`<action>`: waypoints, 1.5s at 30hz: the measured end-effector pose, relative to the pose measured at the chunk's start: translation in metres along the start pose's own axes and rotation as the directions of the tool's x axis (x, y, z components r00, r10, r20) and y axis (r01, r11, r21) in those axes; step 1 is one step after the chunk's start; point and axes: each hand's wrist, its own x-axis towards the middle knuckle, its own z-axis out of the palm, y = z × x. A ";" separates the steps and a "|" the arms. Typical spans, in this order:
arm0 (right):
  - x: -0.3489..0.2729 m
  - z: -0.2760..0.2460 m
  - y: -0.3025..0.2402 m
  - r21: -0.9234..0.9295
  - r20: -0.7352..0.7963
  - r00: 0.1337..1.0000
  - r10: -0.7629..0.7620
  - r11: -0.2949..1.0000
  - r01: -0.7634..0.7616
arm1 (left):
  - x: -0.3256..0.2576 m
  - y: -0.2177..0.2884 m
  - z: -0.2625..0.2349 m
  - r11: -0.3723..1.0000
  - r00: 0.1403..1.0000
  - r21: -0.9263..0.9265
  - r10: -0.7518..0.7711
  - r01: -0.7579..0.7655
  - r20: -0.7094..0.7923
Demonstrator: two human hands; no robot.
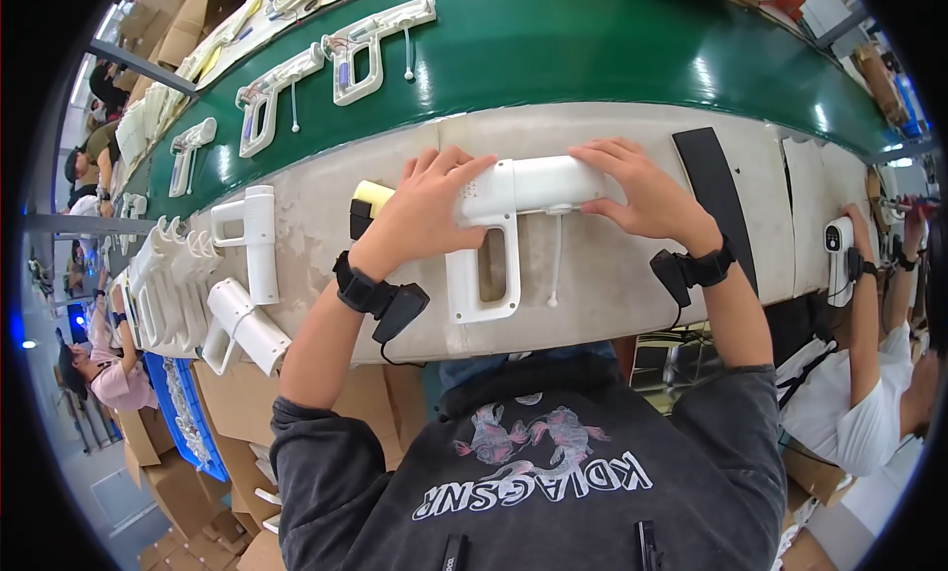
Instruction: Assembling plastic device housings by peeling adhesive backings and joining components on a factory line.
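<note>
Head view shows left hand (425, 210) and right hand (642, 191) both clamped on a closed white gun-shaped casing (513, 220) at centre frame on the tabletop (612, 285), seemingly assembled, unreleased.

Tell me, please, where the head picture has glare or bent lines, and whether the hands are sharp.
Head view: bright glare streaks lie on the green conveyor belt; the workbench edge bows strongly from fisheye distortion; black corners ring the picture; the left hand and right hand on the white spray-gun housing look sharp.
</note>
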 end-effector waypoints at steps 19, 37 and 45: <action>-0.002 0.019 0.020 0.097 -0.014 0.998 0.054 0.994 -0.052 | 0.019 0.007 0.026 0.980 0.991 0.172 -0.112 0.097 0.079; -0.118 -0.027 -0.035 0.903 -0.061 0.805 0.590 0.376 -0.207 | 0.026 0.083 -0.016 0.928 0.959 -0.242 0.282 -0.282 -0.036; -0.261 -0.078 0.130 0.967 -0.250 0.223 0.942 0.231 0.108 | -0.031 -0.002 -0.031 0.940 0.867 -0.310 -0.269 0.142 -0.420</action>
